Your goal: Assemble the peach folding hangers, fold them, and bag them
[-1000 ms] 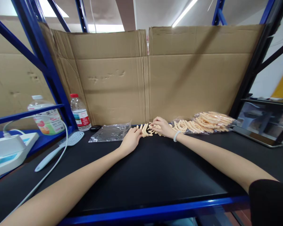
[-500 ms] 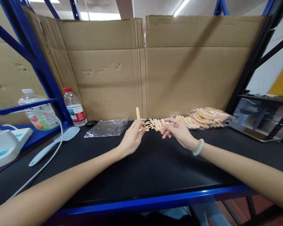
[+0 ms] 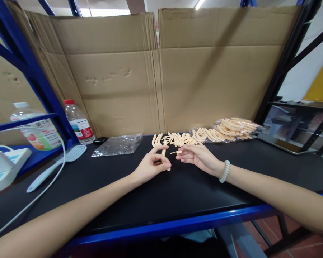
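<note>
My left hand is closed, pinching a pale cream strip upright between thumb and fingers. Across from it, my right hand holds a small thin cream piece at its fingertips, the slim end pointing at the strip. A narrow gap separates the two pieces. Just behind both hands, several curved cream pieces lie in a row on the black tabletop. More of them spill from a transparent bag at the back right.
Cardboard panels wall off the back. On the left are a transparent plastic bag, a dark mouse-like object, a red-capped bottle, a hairbrush, a white cable and a power strip. A tablet-like device lies right.
My left hand has lowered its strip and turned, opening space between thumb and forefinger. My right hand has come left from the pile with a small piece. The view has shifted slightly.
</note>
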### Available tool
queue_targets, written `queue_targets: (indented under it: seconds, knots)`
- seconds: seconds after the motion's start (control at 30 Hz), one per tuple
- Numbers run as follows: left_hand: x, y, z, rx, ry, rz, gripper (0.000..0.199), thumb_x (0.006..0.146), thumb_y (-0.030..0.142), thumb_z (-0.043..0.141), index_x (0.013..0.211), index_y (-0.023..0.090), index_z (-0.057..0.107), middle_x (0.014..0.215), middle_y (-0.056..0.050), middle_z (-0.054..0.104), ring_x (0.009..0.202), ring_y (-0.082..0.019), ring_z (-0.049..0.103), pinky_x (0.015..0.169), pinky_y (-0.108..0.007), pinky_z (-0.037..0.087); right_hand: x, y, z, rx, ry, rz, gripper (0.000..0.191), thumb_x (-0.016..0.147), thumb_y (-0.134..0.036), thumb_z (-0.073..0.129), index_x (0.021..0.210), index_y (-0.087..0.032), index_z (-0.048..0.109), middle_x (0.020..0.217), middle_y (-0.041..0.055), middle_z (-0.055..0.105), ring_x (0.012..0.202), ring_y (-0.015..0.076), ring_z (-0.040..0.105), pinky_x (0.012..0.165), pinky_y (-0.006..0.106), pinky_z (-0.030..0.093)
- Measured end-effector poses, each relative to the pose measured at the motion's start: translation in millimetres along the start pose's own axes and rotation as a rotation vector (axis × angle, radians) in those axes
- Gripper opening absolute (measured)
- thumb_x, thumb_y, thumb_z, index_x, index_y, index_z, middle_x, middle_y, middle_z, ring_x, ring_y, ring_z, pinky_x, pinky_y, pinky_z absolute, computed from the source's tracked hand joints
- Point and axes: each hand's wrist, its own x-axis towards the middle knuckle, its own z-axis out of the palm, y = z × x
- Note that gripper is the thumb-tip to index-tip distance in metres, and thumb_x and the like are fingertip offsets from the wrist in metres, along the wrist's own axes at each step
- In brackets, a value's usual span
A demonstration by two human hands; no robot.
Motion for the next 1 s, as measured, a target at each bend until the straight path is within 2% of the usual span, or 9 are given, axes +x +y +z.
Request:
queue_targets:
  seconds: [0.13, 0.2, 0.3, 0.37, 0.43, 0.57, 0.7, 0.83, 1.0]
  knots:
    - [-0.8, -1.0, 2.8, -0.107, 0.087, 0.003, 0.014, 0.069, 0.023, 0.072, 0.081, 0.015, 0.068, 0.126, -0.009, 0.042, 0.088, -0.019, 0.063, 0.084, -0.039, 0.053, 0.5, 3.8, 0.0, -0.079, 0.046, -0.005, 0.022, 0.069, -0.028, 0.076, 0.078, -0.010, 0.068, 0.079, 0.0076, 0.070, 0.075, 0.0155, 0.068, 0.071, 0.024, 0.055]
    - [-1.0, -1.1, 5.7, -0.253, 0.133, -0.032, 0.031, 0.068, 0.020, 0.073, 0.097, 0.019, 0.063, 0.121, -0.007, 0.044, 0.081, -0.017, 0.065, 0.081, -0.039, 0.054, 0.0, 5.2, 0.0, -0.133, 0.047, -0.013, 0.021, 0.064, -0.023, 0.079, 0.076, -0.011, 0.066, 0.075, 0.0041, 0.068, 0.071, 0.0129, 0.067, 0.068, 0.021, 0.054]
    - [-0.8, -0.6, 8.9, -0.408, 0.154, -0.111, 0.049, 0.068, 0.017, 0.073, 0.113, 0.022, 0.054, 0.097, -0.003, 0.056, 0.085, -0.020, 0.066, 0.080, -0.036, 0.053, -0.5, 6.3, -0.2, -0.143, 0.054, -0.035, 0.025, 0.059, -0.020, 0.081, 0.072, -0.013, 0.060, 0.071, 0.0007, 0.067, 0.067, 0.0116, 0.066, 0.064, 0.021, 0.053]
    - [-0.3, -1.3, 9.6, -0.463, 0.156, -0.154, 0.041, 0.068, 0.018, 0.073, 0.106, 0.016, 0.058, 0.085, -0.002, 0.058, 0.087, -0.019, 0.064, 0.084, -0.035, 0.051, -0.4, 6.4, -0.7, -0.111, 0.053, -0.043, 0.032, 0.056, -0.019, 0.082, 0.075, -0.015, 0.057, 0.071, 0.0006, 0.067, 0.068, 0.0125, 0.066, 0.067, 0.024, 0.054]
    - [0.2, -2.4, 9.7, -0.499, 0.160, -0.167, 0.028, 0.069, 0.022, 0.073, 0.092, 0.013, 0.061, 0.084, -0.003, 0.059, 0.085, -0.017, 0.062, 0.086, -0.034, 0.050, -0.2, 6.2, -1.4, -0.085, 0.051, -0.028, 0.037, 0.054, -0.017, 0.083, 0.082, -0.016, 0.058, 0.073, 0.0015, 0.068, 0.071, 0.0135, 0.067, 0.073, 0.027, 0.055]
    - [0.3, -1.9, 10.4, -0.441, 0.186, -0.106, 0.023, 0.069, 0.024, 0.073, 0.083, 0.014, 0.057, 0.081, 0.000, 0.058, 0.079, -0.013, 0.058, 0.079, -0.029, 0.049, -0.5, 4.9, -0.9, -0.126, 0.003, -0.007, 0.030, 0.057, -0.019, 0.082, 0.080, -0.013, 0.064, 0.073, 0.0023, 0.067, 0.071, 0.0114, 0.064, 0.075, 0.026, 0.053]
    - [-0.8, 0.2, 10.9, -0.281, 0.161, -0.079, 0.022, 0.068, 0.021, 0.072, 0.078, 0.015, 0.054, 0.080, 0.000, 0.059, 0.078, -0.014, 0.060, 0.076, -0.030, 0.049, -1.9, 3.7, 1.3, -0.183, -0.092, -0.007, 0.021, 0.062, -0.022, 0.079, 0.075, -0.011, 0.067, 0.074, 0.0026, 0.065, 0.070, 0.0091, 0.061, 0.073, 0.023, 0.051]
    - [-2.3, -2.5, 10.5, -0.099, 0.145, -0.011, 0.019, 0.070, 0.022, 0.070, 0.074, 0.015, 0.053, 0.078, -0.002, 0.060, 0.077, -0.016, 0.059, 0.074, -0.031, 0.048, -3.2, 2.5, 2.0, -0.185, -0.128, 0.020, 0.021, 0.066, -0.026, 0.077, 0.077, -0.011, 0.068, 0.086, 0.0061, 0.067, 0.084, 0.0131, 0.063, 0.087, 0.029, 0.049]
    - [-4.2, -4.8, 11.3, -0.066, 0.152, 0.016, 0.018, 0.072, 0.024, 0.068, 0.075, 0.016, 0.052, 0.079, -0.002, 0.060, 0.077, -0.016, 0.060, 0.071, -0.030, 0.048, -4.8, -1.8, 1.9, -0.192, -0.183, 0.075, 0.022, 0.069, -0.027, 0.075, 0.080, -0.011, 0.065, 0.094, 0.0095, 0.067, 0.093, 0.0180, 0.064, 0.094, 0.036, 0.047]
